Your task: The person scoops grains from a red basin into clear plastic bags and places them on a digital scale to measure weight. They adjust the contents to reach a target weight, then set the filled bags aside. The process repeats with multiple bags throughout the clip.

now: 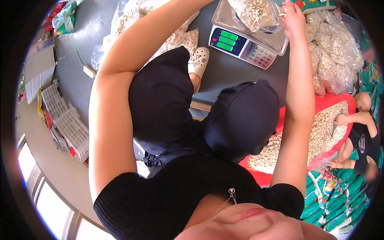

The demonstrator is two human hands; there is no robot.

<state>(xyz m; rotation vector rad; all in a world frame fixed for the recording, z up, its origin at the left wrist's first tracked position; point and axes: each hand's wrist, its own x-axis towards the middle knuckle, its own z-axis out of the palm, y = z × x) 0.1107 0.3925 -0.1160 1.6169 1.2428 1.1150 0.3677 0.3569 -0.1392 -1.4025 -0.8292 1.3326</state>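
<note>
My right hand (293,20) is at the top right, its fingers curled round a few pale shelled-looking nuts or seeds (284,13). It is beside the rim of a clear plastic bag (256,14) filled with the same pale pieces. That bag stands on the metal platform of a digital scale (245,47) with lit green displays and a keypad. My left arm (120,72) reaches up over my knee and leaves the picture at the top, so the left hand is out of sight.
Filled clear bags (180,40) lie at top left, more (336,48) at right. A red tub (349,105) of loose pieces is beside my right knee; a co-worker's hand (341,119) reaches into it. Green packages (340,200), white crates (74,130) and a power strip (89,71) lie around.
</note>
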